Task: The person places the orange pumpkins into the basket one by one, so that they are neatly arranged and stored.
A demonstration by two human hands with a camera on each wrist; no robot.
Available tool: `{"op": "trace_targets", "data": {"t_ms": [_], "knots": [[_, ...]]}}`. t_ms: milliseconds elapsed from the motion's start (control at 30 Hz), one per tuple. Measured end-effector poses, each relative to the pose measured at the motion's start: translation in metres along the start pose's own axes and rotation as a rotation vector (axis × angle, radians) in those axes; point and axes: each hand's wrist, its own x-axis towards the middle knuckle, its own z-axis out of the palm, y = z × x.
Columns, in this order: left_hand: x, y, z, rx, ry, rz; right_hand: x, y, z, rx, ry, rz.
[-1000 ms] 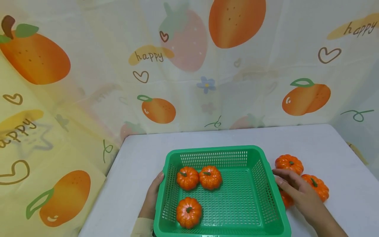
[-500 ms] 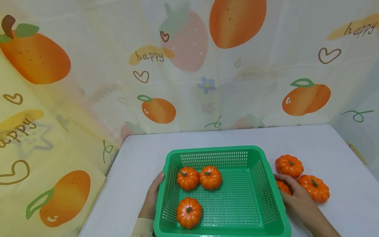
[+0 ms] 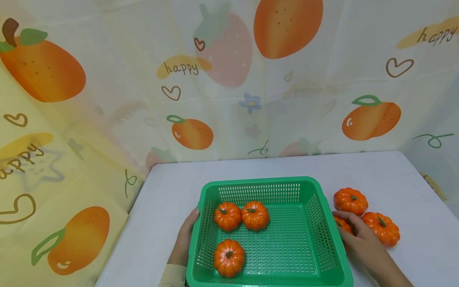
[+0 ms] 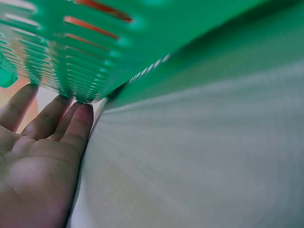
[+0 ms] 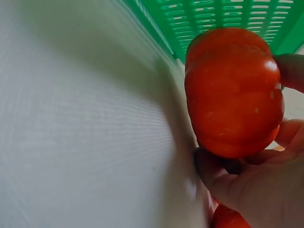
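A green mesh basket (image 3: 258,180) stands on the white table with three small orange pumpkins inside: two side by side (image 3: 227,216) (image 3: 255,215) and one nearer me (image 3: 228,257). My left hand (image 3: 185,234) rests with straight fingers against the basket's left wall; the left wrist view shows its palm (image 4: 42,156) open beside the wall (image 4: 142,42). My right hand (image 3: 355,235) grips another pumpkin (image 3: 342,225) on the table just outside the basket's right wall. In the right wrist view its fingers (image 5: 256,190) curl round that pumpkin (image 5: 232,90).
Two more pumpkins (image 3: 350,201) (image 3: 381,228) lie on the table right of the basket, close to my right hand. A fruit-printed curtain hangs behind and to the left. The table's left edge runs near my left arm.
My right hand, which hovered with fingers stretched over the pumpkin beside the basket, has come down and closed round it. The left hand and the basket have not moved.
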Motion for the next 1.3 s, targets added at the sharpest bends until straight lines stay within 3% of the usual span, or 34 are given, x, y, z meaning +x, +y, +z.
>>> {"op": "trace_targets", "data": {"t_ms": [33, 100, 167, 300, 400, 533, 667, 800, 933, 1300], "knots": [[0.0, -0.001, 0.0, -0.009, -0.005, 0.01, 0.0, -0.001, 0.0, -0.01, 0.006, -0.007], [0.002, -0.005, -0.003, -0.15, -0.051, 0.047, -0.001, -0.002, -0.001, -0.026, 0.016, -0.017], [0.004, -0.006, -0.006, -0.101, -0.058, 0.028, -0.003, -0.004, -0.001, -0.04, 0.026, -0.03], [0.009, -0.006, -0.012, -0.104, -0.085, -0.013, -0.004, -0.006, -0.003, -0.04, 0.027, -0.039], [0.01, -0.008, -0.014, -0.151, -0.122, 0.021, -0.005, -0.006, -0.003, -0.047, 0.026, -0.034], [0.013, -0.009, -0.014, -0.136, -0.152, 0.08, -0.005, -0.007, -0.004, -0.063, 0.03, -0.044], [0.016, -0.011, -0.014, -0.221, -0.18, 0.074, -0.006, -0.006, -0.006, -0.064, 0.031, -0.079], [0.014, -0.015, -0.013, -0.277, -0.167, 0.055, -0.007, -0.008, -0.007, -0.101, 0.039, -0.068], [0.008, -0.016, -0.011, -0.223, -0.125, 0.065, -0.006, -0.013, -0.009, -0.155, 0.057, -0.012], [0.003, -0.014, -0.011, -0.226, -0.14, 0.059, -0.008, -0.019, -0.014, -0.102, 0.056, -0.002]]}}
